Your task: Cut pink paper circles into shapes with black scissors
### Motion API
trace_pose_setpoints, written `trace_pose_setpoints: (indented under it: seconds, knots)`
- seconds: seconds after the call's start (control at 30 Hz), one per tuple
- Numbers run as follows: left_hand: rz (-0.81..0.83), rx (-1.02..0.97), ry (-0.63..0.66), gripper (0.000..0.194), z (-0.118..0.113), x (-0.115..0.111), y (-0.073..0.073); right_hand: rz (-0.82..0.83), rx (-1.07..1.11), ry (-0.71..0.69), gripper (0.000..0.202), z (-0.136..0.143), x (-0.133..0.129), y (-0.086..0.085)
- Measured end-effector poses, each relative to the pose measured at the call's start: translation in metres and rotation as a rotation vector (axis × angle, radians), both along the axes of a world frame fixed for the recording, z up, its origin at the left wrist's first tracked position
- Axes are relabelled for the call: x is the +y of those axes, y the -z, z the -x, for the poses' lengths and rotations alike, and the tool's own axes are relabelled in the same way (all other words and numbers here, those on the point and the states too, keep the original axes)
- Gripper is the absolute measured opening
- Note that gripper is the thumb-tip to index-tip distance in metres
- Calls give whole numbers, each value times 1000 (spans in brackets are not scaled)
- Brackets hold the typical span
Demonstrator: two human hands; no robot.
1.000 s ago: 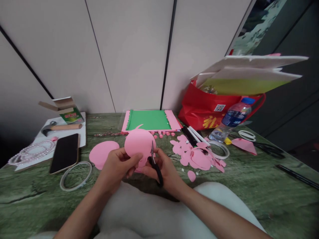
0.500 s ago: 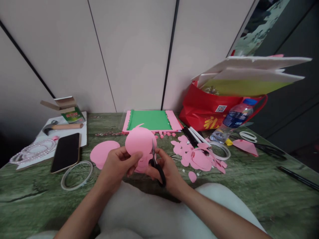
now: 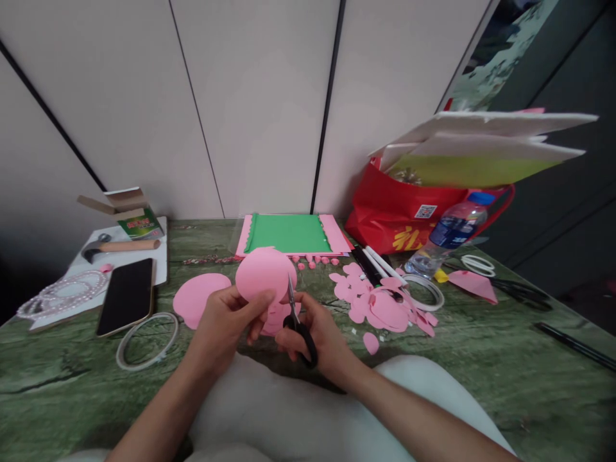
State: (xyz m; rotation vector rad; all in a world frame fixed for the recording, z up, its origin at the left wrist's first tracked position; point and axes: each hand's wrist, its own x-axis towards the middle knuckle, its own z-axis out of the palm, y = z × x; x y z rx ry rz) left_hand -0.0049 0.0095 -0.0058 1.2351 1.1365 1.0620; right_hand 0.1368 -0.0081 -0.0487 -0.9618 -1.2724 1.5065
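Between thumb and fingers, my left hand [image 3: 235, 321] pinches a round piece of pink paper [image 3: 264, 273], held up above the table. Black-handled scissors [image 3: 299, 327] are in my right hand [image 3: 315, 330], their blades pointing up along the right edge of the paper. Whether the blades are apart is hard to make out. More pink paper [image 3: 276, 319] shows below the held piece, partly hidden by my hands. To the left of my left hand lie pink paper rounds [image 3: 202, 296] on the table.
Pink paper scraps [image 3: 385, 308] and a tape roll [image 3: 423, 292] lie right of my hands. Behind stand a red bag [image 3: 399, 205] and a water bottle [image 3: 452, 231]. A green sheet [image 3: 289, 232] lies at the back. On the left are a phone [image 3: 126, 296], another tape roll [image 3: 144, 366] and a hammer [image 3: 122, 246].
The pink paper round and the scissors have shifted slightly left and down. A thin curled strip that stuck up from the paper's top edge has nearly gone from sight.
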Motion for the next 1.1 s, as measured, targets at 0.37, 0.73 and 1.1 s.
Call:
trace_pose_setpoints:
  seconds: [0.37,0.73,1.1]
  knots:
    - [18,124,3,24,2,1,1,-15,128,57,56,0,1,-1]
    - [-20,102,-26,28,2,1,1,3,158,44,55,-1,3,2]
    - [-65,56,-51,26,3,1,0,-4,44,67,51,-1,4,4]
